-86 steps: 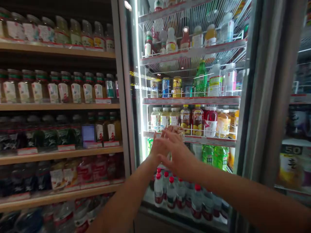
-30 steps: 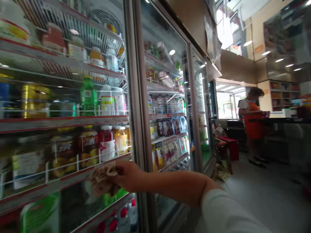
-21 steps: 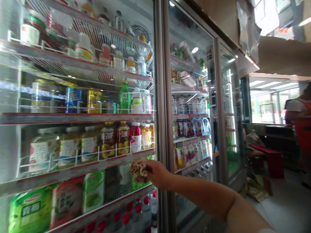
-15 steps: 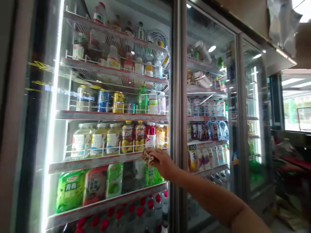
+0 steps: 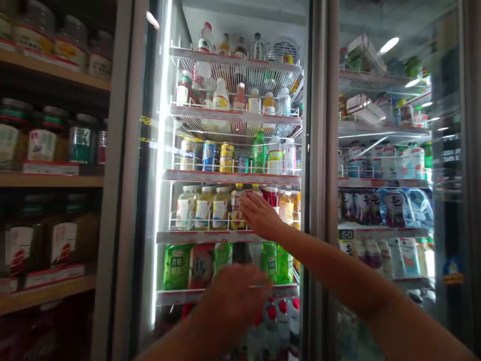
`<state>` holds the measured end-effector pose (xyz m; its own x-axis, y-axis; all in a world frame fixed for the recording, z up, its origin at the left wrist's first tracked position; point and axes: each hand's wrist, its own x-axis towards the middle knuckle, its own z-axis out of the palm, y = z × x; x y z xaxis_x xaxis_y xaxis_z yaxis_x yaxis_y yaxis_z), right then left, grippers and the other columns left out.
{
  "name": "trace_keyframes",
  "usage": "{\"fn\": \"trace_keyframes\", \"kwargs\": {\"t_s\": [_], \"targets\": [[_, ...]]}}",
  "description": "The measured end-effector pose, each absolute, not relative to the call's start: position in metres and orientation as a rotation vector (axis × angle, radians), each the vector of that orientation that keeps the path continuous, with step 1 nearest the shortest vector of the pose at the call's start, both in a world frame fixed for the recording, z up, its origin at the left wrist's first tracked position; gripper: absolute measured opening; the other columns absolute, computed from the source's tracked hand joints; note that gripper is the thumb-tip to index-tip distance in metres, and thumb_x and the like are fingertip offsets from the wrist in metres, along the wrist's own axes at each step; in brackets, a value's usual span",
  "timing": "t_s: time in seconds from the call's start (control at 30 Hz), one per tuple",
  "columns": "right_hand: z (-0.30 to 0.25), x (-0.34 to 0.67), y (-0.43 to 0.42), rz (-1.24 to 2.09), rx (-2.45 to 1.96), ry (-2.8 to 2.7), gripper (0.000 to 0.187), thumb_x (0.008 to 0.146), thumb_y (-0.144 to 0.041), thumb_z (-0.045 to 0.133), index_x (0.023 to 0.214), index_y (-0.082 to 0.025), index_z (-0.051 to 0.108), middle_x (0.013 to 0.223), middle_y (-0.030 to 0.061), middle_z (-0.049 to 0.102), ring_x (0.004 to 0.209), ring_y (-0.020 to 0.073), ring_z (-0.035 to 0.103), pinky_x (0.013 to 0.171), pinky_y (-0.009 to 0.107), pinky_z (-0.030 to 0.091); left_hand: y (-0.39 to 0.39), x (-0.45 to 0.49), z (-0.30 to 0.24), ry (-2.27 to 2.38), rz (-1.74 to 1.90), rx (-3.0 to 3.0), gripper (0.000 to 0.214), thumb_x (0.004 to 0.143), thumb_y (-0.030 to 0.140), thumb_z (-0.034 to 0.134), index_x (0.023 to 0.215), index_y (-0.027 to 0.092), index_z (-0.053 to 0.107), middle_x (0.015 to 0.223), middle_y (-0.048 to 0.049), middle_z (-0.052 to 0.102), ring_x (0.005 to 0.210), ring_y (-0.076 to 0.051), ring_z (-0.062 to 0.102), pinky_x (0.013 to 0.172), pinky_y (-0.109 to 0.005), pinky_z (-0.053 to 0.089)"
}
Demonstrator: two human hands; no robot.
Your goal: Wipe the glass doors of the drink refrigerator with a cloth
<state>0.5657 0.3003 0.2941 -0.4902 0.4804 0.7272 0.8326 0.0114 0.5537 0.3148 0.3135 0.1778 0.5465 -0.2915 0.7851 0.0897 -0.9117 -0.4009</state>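
Note:
My right hand (image 5: 259,213) reaches up to the glass door (image 5: 240,20) of a lit drinks fridge, level with a row of bottled drinks. Its fingers lie close together over a crumpled cloth, now almost wholly hidden beneath them. Behind the fingers stand dark tea bottles (image 5: 237,220), partly covered. Lower down, my left hand (image 5: 236,293) is raised in front of the green drink packs. Motion smears its fingers, so I cannot make out their pose or anything in them.
Wire shelves hold cans (image 5: 227,157), pale-labelled bottles (image 5: 221,208) and green packs (image 5: 176,265). Red-capped bottles (image 5: 272,321) fill the bottom. A metal door frame (image 5: 326,150) divides this from another fridge section (image 5: 383,183). Wooden shelves (image 5: 52,179) with jars stand at left.
The view has swung left, bringing the jar shelves into sight. My right hand has moved up across the glass to the tea bottles. My left hand has come into view from below.

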Motion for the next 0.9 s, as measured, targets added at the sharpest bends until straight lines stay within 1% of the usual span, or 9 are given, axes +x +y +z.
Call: {"fn": "trace_keyframes", "kwargs": {"t_s": [0.1, 0.2, 0.33, 0.43, 0.53, 0.6, 0.7, 0.8, 0.9], "targets": [[0.309, 0.572, 0.3, -1.489, -1.329, -2.07, 0.044, 0.1, -0.013, 0.045, 0.142, -0.014, 0.056, 0.155, 0.0103, 0.052, 0.15, 0.027, 0.036, 0.127, 0.049, 0.029, 0.414, 0.317, 0.224, -0.301, -1.383, -2.174, 0.045, 0.101, 0.034, 0.044, 0.144, 0.027, 0.056, 0.154, -0.0104, 0.05, 0.144, -0.031, 0.044, 0.115, -0.054, 0.041], [0.346, 0.58, 0.305, -1.425, -1.339, -1.615, 0.046, 0.101, -0.013, 0.041, 0.145, -0.014, 0.054, 0.155, 0.0127, 0.05, 0.15, 0.0292, 0.035, 0.125, 0.053, 0.032, 0.479, 0.317, 0.243, -0.784, -1.486, -2.08, 0.059, 0.103, 0.041, 0.034, 0.156, 0.016, 0.039, 0.165, -0.0161, 0.03, 0.155, -0.036, 0.021, 0.12, -0.061, 0.029], [0.341, 0.563, 0.325, -1.413, -1.284, -1.38, 0.045, 0.101, -0.023, 0.046, 0.145, -0.017, 0.053, 0.156, 0.0141, 0.047, 0.153, 0.0343, 0.029, 0.123, 0.06, 0.031, 0.504, 0.332, 0.229, -0.952, -1.673, -1.993, 0.062, 0.105, 0.04, 0.025, 0.16, 0.014, 0.03, 0.167, -0.0173, 0.024, 0.158, -0.033, 0.009, 0.124, -0.062, 0.013], [0.292, 0.538, 0.343, -1.505, -1.227, -1.837, 0.046, 0.098, -0.04, 0.057, 0.137, -0.015, 0.06, 0.153, 0.014, 0.051, 0.15, 0.0358, 0.032, 0.122, 0.057, 0.033, 0.509, 0.345, 0.217, -0.918, -1.774, -1.907, 0.06, 0.105, 0.039, 0.025, 0.161, 0.016, 0.03, 0.167, -0.0156, 0.026, 0.159, -0.03, 0.008, 0.125, -0.059, 0.008], [0.261, 0.529, 0.351, -1.562, -1.022, -2.295, 0.031, 0.101, -0.03, 0.055, 0.127, -0.018, 0.066, 0.143, 0.0074, 0.062, 0.138, 0.0259, 0.048, 0.12, 0.046, 0.039, 0.515, 0.348, 0.212, -0.858, -1.798, -1.879, 0.059, 0.105, 0.037, 0.028, 0.161, 0.02, 0.03, 0.167, -0.0136, 0.027, 0.158, -0.03, 0.009, 0.126, -0.058, 0.008], [0.267, 0.531, 0.351, -1.52, -0.989, -2.231, 0.036, 0.1, -0.017, 0.051, 0.135, -0.02, 0.06, 0.147, 0.0072, 0.059, 0.137, 0.0234, 0.049, 0.117, 0.043, 0.044, 0.518, 0.346, 0.212, -0.845, -1.801, -1.863, 0.058, 0.105, 0.037, 0.031, 0.161, 0.021, 0.03, 0.167, -0.0129, 0.028, 0.158, -0.03, 0.012, 0.126, -0.058, 0.009], [0.284, 0.535, 0.354, -1.329, -1.036, -1.709, 0.051, 0.098, -0.01, 0.049, 0.147, -0.02, 0.046, 0.151, 0.0142, 0.049, 0.14, 0.0265, 0.045, 0.114, 0.047, 0.047, 0.516, 0.342, 0.212, -0.846, -1.763, -1.859, 0.058, 0.105, 0.037, 0.033, 0.161, 0.022, 0.03, 0.167, -0.0118, 0.027, 0.158, -0.03, 0.014, 0.126, -0.057, 0.011], [0.268, 0.526, 0.359, -1.279, -1.049, -1.609, 0.041, 0.096, -0.012, 0.054, 0.138, -0.012, 0.053, 0.136, 0.0196, 0.056, 0.14, 0.0293, 0.045, 0.115, 0.047, 0.046, 0.509, 0.337, 0.215, -0.868, -1.708, -1.885, 0.058, 0.106, 0.039, 0.035, 0.161, 0.021, 0.031, 0.167, -0.012, 0.027, 0.157, -0.03, 0.015, 0.126, -0.056, 0.013], [0.235, 0.519, 0.357, -1.505, -0.898, -2.135, 0.025, 0.097, -0.015, 0.055, 0.12, -0.012, 0.066, 0.124, 0.014, 0.066, 0.134, 0.0271, 0.052, 0.116, 0.045, 0.046, 0.5, 0.329, 0.218, -0.891, -1.627, -1.968, 0.062, 0.104, 0.043, 0.039, 0.16, 0.016, 0.032, 0.167, -0.0153, 0.026, 0.157, -0.033, 0.015, 0.126, -0.057, 0.016]]}}
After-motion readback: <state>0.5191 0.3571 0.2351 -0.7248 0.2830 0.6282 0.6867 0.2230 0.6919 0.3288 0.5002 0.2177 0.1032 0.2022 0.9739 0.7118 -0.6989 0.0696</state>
